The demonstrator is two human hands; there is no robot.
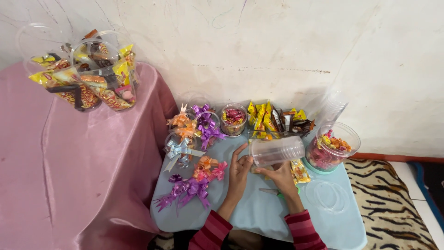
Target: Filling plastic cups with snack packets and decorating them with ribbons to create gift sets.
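A clear plastic cup (276, 151) is held on its side at frame centre, gripped by the right hand (279, 178) and steadied by the left hand's (239, 172) fingertips; a slip is judged likely to topple the candy jar (332, 147) just right.

A clear, ribbed plastic cup (276, 151), apparently a nested stack, lay tipped on its side just above the pale blue table (259, 208), its open end toward the left hand (239, 172) and its body resting on the right hand (279, 177).
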